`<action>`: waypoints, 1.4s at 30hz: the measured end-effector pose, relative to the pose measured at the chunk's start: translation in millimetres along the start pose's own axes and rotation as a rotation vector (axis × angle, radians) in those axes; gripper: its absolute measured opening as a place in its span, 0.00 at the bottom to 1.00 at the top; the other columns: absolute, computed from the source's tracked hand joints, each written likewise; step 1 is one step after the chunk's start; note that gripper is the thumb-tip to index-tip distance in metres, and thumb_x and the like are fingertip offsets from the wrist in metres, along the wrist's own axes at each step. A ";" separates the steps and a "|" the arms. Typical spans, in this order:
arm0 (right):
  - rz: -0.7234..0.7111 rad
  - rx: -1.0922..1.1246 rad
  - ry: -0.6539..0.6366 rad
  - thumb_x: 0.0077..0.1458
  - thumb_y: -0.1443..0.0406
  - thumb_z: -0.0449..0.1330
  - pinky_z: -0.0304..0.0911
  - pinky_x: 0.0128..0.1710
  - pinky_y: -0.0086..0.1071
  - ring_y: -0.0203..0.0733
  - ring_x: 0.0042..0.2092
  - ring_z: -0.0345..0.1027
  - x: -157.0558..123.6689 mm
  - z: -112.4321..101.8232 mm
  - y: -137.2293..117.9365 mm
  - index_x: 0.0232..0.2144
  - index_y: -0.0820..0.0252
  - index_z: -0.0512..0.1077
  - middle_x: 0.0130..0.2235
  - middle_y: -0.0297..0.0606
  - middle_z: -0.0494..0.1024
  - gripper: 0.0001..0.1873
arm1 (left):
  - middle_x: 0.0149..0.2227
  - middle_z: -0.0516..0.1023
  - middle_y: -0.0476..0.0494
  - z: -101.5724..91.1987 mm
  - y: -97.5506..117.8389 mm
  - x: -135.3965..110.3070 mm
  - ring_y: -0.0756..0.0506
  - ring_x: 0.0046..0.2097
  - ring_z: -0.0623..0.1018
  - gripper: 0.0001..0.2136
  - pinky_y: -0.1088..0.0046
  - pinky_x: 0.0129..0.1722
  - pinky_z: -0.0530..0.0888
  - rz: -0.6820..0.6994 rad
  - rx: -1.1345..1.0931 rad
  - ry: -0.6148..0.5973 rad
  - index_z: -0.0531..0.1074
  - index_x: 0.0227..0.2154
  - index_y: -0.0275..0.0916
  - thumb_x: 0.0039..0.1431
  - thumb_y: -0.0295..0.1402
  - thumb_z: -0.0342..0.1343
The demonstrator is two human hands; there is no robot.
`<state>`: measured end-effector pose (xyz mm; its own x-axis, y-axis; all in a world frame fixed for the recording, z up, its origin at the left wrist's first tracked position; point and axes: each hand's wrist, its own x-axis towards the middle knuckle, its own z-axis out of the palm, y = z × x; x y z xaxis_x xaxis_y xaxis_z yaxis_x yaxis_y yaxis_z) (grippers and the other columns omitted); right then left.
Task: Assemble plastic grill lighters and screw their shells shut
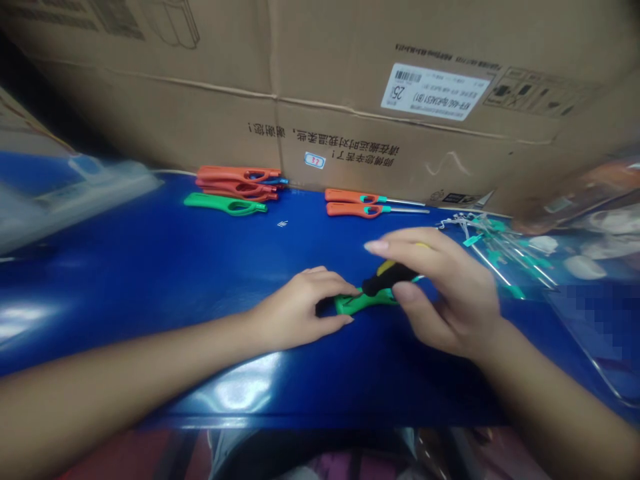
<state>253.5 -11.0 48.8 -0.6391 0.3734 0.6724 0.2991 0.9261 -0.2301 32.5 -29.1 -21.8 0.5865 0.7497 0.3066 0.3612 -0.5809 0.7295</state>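
A green gas lighter lies on the blue tabletop in front of me. My left hand pinches its left end between thumb and forefinger. In my right hand is a screwdriver with a black and yellow handle, the handle lying between thumb and fingers. The screwdriver slants down to the left, its tip end at the lighter's body near my left fingertips. Exactly where the tip rests I cannot tell. Part of the lighter's right end is hidden behind the screwdriver and my right hand.
A large cardboard box walls off the back. Before it lie several red lighter bodies, a green lighter body and two orange lighters with metal tubes. Several metal tubes with teal parts are heaped at right.
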 end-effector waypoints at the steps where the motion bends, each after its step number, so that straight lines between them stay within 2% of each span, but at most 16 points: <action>1: 0.050 0.061 -0.032 0.66 0.69 0.52 0.74 0.41 0.37 0.44 0.47 0.74 0.2 -0.3 -0.8 0.61 0.54 0.65 0.52 0.44 0.77 0.23 | 0.46 0.81 0.44 -0.1 0.3 0.1 0.44 0.47 0.77 0.12 0.64 0.51 0.72 -0.006 0.007 0.003 0.77 0.47 0.38 0.59 0.29 0.64; 4: 0.081 0.171 -0.046 0.66 0.71 0.52 0.73 0.45 0.37 0.42 0.48 0.75 1.6 -1.7 -4.4 0.62 0.54 0.65 0.52 0.42 0.78 0.23 | 0.45 0.81 0.44 -0.4 1.4 0.6 0.43 0.46 0.78 0.11 0.64 0.50 0.73 -0.014 0.017 0.001 0.77 0.45 0.39 0.59 0.29 0.64; 7: -0.013 0.002 0.013 0.61 0.67 0.63 0.73 0.38 0.31 0.39 0.40 0.75 2.2 -3.5 -6.8 0.53 0.54 0.72 0.40 0.37 0.81 0.17 | 0.46 0.81 0.44 -0.5 1.8 1.0 0.43 0.47 0.78 0.13 0.63 0.52 0.72 -0.007 0.000 0.000 0.77 0.47 0.39 0.59 0.29 0.64; 9: -0.022 -0.122 0.011 0.61 0.63 0.65 0.72 0.34 0.30 0.39 0.36 0.75 1.1 -4.0 -7.5 0.53 0.53 0.72 0.37 0.36 0.80 0.18 | 0.47 0.81 0.44 -0.4 1.8 1.1 0.44 0.48 0.78 0.13 0.63 0.53 0.72 -0.004 -0.011 0.001 0.76 0.48 0.39 0.59 0.29 0.64; 11: 0.004 -0.117 -0.019 0.65 0.63 0.58 0.73 0.37 0.33 0.41 0.41 0.76 -0.3 -3.5 -8.0 0.58 0.52 0.68 0.44 0.39 0.81 0.20 | 0.45 0.81 0.44 -0.2 1.7 1.0 0.44 0.47 0.78 0.11 0.63 0.51 0.73 -0.005 -0.006 0.006 0.77 0.45 0.39 0.59 0.29 0.64; 14: 0.081 0.079 -0.057 0.68 0.68 0.49 0.73 0.45 0.38 0.44 0.50 0.75 -0.2 -2.2 -8.6 0.64 0.54 0.62 0.55 0.43 0.77 0.24 | 0.43 0.81 0.44 0.1 1.5 0.8 0.43 0.46 0.78 0.10 0.63 0.50 0.73 -0.008 0.010 0.015 0.78 0.43 0.39 0.58 0.30 0.65; 16: 0.061 0.143 -0.028 0.67 0.68 0.53 0.73 0.45 0.37 0.43 0.47 0.76 1.5 -2.1 -8.8 0.60 0.55 0.66 0.51 0.42 0.80 0.21 | 0.44 0.81 0.44 0.4 1.4 0.8 0.43 0.46 0.77 0.10 0.63 0.50 0.73 -0.016 0.011 0.009 0.78 0.43 0.40 0.58 0.30 0.65; 20: -0.008 -0.062 0.019 0.59 0.66 0.66 0.72 0.36 0.31 0.39 0.36 0.76 2.8 -3.6 -8.7 0.52 0.55 0.72 0.37 0.36 0.82 0.18 | 0.45 0.82 0.44 0.7 1.4 1.3 0.43 0.47 0.78 0.09 0.63 0.51 0.73 -0.017 -0.005 0.005 0.78 0.44 0.40 0.59 0.29 0.64; 22: -0.009 -0.078 -0.012 0.62 0.66 0.62 0.72 0.38 0.32 0.40 0.39 0.76 1.2 -3.5 -8.6 0.57 0.57 0.69 0.42 0.40 0.82 0.21 | 0.44 0.81 0.44 0.8 1.5 1.5 0.43 0.46 0.77 0.11 0.63 0.51 0.73 -0.022 -0.005 0.010 0.77 0.45 0.40 0.60 0.29 0.63; 25: 0.062 0.098 -0.074 0.66 0.69 0.53 0.73 0.46 0.35 0.42 0.49 0.75 -1.0 -1.1 -8.6 0.66 0.57 0.59 0.55 0.44 0.77 0.27 | 0.45 0.81 0.43 1.0 1.7 1.3 0.42 0.47 0.77 0.11 0.62 0.51 0.73 -0.034 0.004 0.005 0.78 0.45 0.40 0.60 0.30 0.63; 28: 0.059 0.189 -0.053 0.65 0.69 0.56 0.73 0.46 0.35 0.42 0.48 0.76 -0.6 1.9 -7.7 0.63 0.55 0.63 0.51 0.41 0.79 0.25 | 0.45 0.81 0.43 1.3 1.7 1.1 0.41 0.48 0.77 0.12 0.62 0.51 0.73 -0.047 0.006 -0.001 0.78 0.47 0.40 0.60 0.31 0.63; 32: -0.004 -0.002 0.064 0.58 0.65 0.68 0.71 0.35 0.32 0.40 0.36 0.75 0.8 3.1 -5.1 0.53 0.54 0.71 0.38 0.37 0.81 0.22 | 0.43 0.81 0.45 1.5 1.5 1.7 0.43 0.45 0.77 0.10 0.64 0.49 0.73 -0.027 -0.003 0.018 0.78 0.45 0.40 0.60 0.30 0.63; 34: 0.001 -0.015 0.049 0.61 0.64 0.64 0.72 0.38 0.34 0.42 0.41 0.76 0.7 2.4 -4.4 0.55 0.55 0.70 0.43 0.40 0.81 0.21 | 0.42 0.82 0.45 1.3 1.5 2.1 0.44 0.45 0.77 0.09 0.64 0.49 0.73 -0.023 0.002 0.025 0.78 0.43 0.40 0.59 0.30 0.64; 37: 0.083 0.165 -0.023 0.67 0.68 0.53 0.72 0.46 0.38 0.44 0.50 0.74 1.0 1.0 -4.5 0.60 0.57 0.65 0.54 0.45 0.77 0.21 | 0.42 0.81 0.44 1.1 1.8 2.4 0.43 0.45 0.77 0.09 0.64 0.48 0.73 -0.037 0.013 0.025 0.78 0.43 0.39 0.58 0.30 0.65; 39: 0.090 0.226 -0.002 0.66 0.68 0.56 0.72 0.43 0.36 0.41 0.45 0.75 1.6 0.0 -4.3 0.57 0.57 0.68 0.48 0.42 0.79 0.18 | 0.42 0.81 0.44 1.0 2.0 2.4 0.43 0.45 0.77 0.09 0.64 0.48 0.73 -0.038 0.012 0.023 0.78 0.42 0.39 0.59 0.30 0.65; 42: -0.004 0.039 0.061 0.58 0.65 0.67 0.70 0.34 0.31 0.39 0.35 0.74 1.3 -2.0 -3.5 0.48 0.57 0.74 0.35 0.36 0.79 0.15 | 0.42 0.81 0.45 0.8 2.2 2.3 0.43 0.45 0.77 0.09 0.64 0.48 0.73 -0.030 0.006 0.024 0.78 0.42 0.40 0.59 0.30 0.64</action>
<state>253.0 -13.9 51.9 -0.5953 0.3668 0.7149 0.2682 0.9294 -0.2534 35.2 -29.0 -19.9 0.5577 0.7743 0.2991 0.3828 -0.5596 0.7351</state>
